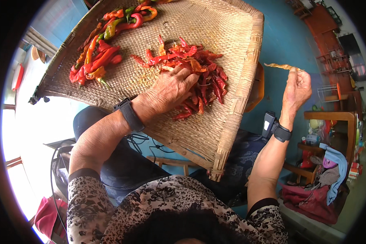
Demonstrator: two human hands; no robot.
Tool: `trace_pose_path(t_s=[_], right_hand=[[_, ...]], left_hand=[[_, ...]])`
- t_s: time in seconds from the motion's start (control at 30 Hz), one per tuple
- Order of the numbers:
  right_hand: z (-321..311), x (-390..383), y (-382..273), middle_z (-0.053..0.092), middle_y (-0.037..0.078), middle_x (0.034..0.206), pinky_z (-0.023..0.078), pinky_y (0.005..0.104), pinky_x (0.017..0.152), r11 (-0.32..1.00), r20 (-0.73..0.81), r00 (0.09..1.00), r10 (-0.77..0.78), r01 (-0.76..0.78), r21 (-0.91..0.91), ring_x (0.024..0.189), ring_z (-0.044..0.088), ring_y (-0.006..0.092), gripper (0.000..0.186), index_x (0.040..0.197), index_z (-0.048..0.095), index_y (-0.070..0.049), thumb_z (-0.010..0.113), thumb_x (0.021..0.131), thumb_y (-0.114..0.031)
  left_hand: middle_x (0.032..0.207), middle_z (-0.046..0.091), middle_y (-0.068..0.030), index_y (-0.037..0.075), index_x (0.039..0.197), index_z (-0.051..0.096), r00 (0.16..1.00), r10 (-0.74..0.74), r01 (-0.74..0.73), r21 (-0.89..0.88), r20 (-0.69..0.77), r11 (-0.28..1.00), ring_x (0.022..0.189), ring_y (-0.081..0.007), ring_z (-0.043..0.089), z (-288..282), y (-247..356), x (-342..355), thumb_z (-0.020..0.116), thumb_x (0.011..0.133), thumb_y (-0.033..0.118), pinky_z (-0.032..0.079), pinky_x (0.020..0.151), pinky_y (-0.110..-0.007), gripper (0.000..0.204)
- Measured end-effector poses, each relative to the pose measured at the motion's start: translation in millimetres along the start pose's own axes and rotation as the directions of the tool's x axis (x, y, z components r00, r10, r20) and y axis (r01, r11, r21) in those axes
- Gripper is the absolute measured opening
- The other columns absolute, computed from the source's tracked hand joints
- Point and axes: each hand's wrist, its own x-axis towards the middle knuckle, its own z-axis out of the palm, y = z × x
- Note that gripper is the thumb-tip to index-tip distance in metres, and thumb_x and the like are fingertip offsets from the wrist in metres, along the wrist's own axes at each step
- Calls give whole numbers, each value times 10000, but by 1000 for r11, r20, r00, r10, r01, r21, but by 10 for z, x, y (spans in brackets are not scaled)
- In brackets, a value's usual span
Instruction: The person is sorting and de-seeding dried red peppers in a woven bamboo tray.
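Note:
A shallow woven basket tray lies tilted over my lap. Near its middle is a loose pile of dried red chili peppers. My left hand rests on the pile's near side, fingers curled down among the peppers; the fingertips and whatever they pinch are hidden. Off to the right, beyond the basket's rim, my right hand is raised and closed. Between its thumb and fingers is one end of a pale yellow-brown dried chili pepper, which points left.
Fresher, glossy red, orange and green chili peppers lie along the basket's left side. An orange object shows under the right rim. To the right, a wooden chair holds cloths. Dark cables hang beneath the basket.

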Motion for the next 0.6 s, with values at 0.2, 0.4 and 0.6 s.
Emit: trace_pose_path(t_s=[0.2, 0.4, 0.6], right_hand=[[-50, -89, 410, 634, 83, 679, 476, 321, 618, 919, 402, 893, 202, -31, -393, 591, 574, 173, 202, 936, 618, -25, 653, 869, -212], [119, -232, 139, 677, 99, 835, 502, 298, 681, 984, 431, 899, 80, -2, -179, 729, 626, 158, 320, 1150, 599, -3, 659, 880, -165], [375, -515, -643, 641, 105, 985, 513, 280, 615, 984, 764, 628, -149, 22, 174, 686, 622, 141, 356, 1150, 597, -31, 707, 816, -85]], left_hand=[[843, 636, -138, 44, 1023, 569, 985, -172, 171, -185, 10, 968, 771, -323, 646, -169, -40, 86, 613, 857, 97, 537, 657, -384, 179], [813, 647, -114, 30, 958, 605, 969, -234, 173, -462, -79, 870, 741, -246, 654, -318, -127, 155, 624, 873, 76, 522, 649, -346, 98], [855, 642, -29, 19, 979, 613, 956, -290, 229, -715, 39, 661, 810, -103, 600, -319, -26, 139, 615, 922, 118, 498, 710, -276, 115]])
